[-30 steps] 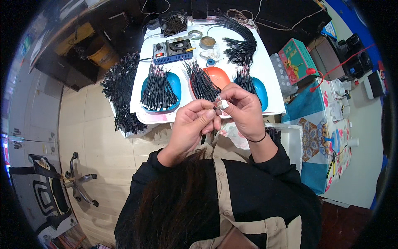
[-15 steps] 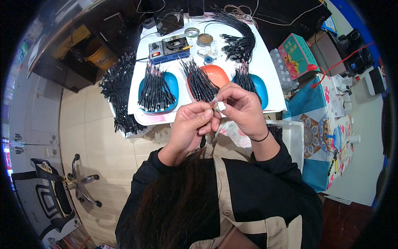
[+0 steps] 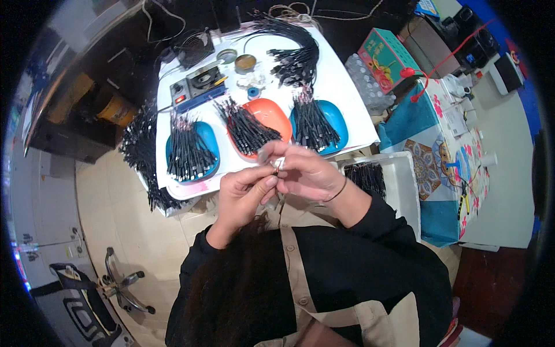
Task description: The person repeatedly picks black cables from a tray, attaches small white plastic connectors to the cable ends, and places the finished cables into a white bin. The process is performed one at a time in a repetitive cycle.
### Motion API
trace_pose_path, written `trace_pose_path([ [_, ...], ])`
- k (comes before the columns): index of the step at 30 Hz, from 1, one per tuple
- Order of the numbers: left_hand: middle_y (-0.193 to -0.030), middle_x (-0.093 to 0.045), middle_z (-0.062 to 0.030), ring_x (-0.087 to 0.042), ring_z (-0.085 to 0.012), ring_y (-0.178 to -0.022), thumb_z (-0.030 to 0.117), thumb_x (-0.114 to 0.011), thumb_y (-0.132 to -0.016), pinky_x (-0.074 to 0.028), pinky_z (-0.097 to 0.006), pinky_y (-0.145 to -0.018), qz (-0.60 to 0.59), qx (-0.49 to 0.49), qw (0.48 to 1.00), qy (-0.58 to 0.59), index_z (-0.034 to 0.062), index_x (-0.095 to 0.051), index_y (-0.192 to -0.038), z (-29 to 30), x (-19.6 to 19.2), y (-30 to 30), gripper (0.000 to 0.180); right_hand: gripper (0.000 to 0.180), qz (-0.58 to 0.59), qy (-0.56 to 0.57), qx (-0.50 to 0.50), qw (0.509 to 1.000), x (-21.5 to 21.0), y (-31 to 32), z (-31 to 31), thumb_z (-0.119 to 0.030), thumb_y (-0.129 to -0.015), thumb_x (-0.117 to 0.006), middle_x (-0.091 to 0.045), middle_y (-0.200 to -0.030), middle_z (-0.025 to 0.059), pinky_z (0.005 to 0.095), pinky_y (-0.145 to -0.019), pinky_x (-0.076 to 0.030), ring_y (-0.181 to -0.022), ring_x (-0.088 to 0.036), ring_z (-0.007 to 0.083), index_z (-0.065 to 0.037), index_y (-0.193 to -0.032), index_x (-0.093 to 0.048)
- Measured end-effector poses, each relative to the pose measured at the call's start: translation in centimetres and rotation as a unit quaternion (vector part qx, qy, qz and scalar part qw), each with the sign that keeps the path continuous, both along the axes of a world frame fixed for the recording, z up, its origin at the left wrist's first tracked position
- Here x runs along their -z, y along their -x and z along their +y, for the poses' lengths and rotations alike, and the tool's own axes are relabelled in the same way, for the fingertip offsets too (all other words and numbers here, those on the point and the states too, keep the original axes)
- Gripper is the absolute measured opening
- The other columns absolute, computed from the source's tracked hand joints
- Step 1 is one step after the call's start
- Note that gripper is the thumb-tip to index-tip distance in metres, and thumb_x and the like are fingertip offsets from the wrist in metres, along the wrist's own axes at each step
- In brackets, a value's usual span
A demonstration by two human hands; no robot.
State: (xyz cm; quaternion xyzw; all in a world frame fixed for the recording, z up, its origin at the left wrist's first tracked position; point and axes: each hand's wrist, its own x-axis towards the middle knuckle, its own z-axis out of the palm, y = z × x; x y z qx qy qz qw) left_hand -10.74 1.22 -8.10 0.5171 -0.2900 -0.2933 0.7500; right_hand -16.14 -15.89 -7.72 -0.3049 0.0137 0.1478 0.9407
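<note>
Close together in front of my chest, my hands meet over the end of a thin black cable (image 3: 281, 209). My left hand (image 3: 244, 194) is closed, thumb and forefinger pinching the cable's upper end. Against that spot my right hand (image 3: 312, 176) is curled, one finger raised and smeared by motion. A small whitish bit (image 3: 279, 164) shows at its fingertips, too small to name. Just beyond, bundles of short black cables lie in an orange tray (image 3: 270, 115), a left blue tray (image 3: 210, 136) and a right blue tray (image 3: 338, 124).
On the white table (image 3: 173, 124) stand a soldering-type control unit (image 3: 196, 89) with a red lit switch, a round tin (image 3: 245, 63), a small blue ring (image 3: 253, 92) and a long cable bundle (image 3: 298, 58). A white bin (image 3: 402, 191) with cables sits right; a wheeled chair base (image 3: 121, 283), lower left.
My view has turned, so the table sits further left. The white piece pinched in my right hand is now mostly hidden, and that hand's fingers have lifted and spread somewhat.
</note>
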Motion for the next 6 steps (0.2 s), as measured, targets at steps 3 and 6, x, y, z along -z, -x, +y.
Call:
trace_pose_path([
  [3,-0.08,-0.066,-0.0166,-0.045,-0.0073,-0.052,0.002,-0.056,-0.092,-0.035,-0.02,-0.047,0.04,-0.002,0.999,0.015,-0.0082,-0.062,-0.107,-1.3,1.2,-0.1,0.019,0.035,0.018,0.015,-0.003,1.0,1.8,0.0,-0.9,-0.015,-0.092,-0.055,-0.059,-0.103,0.0108,0.0366,-0.084,-0.053,-0.094,-0.062,0.0206,-0.001,-0.123,-0.046],
  [6,-0.082,-0.067,-0.0182,-0.045,-0.0085,-0.051,0.001,-0.057,-0.092,-0.035,-0.02,-0.047,0.07,-0.023,0.997,0.03,-0.0046,-0.062,-0.112,-2.3,2.3,-0.5,0.021,0.046,0.002,0.424,0.042,0.905,2.0,-0.6,-6.0,-0.025,-0.093,-0.06,-0.055,-0.123,0.0152,0.0412,-0.087,-0.053,-0.103,-0.062,0.025,-0.004,-0.13,-0.043],
])
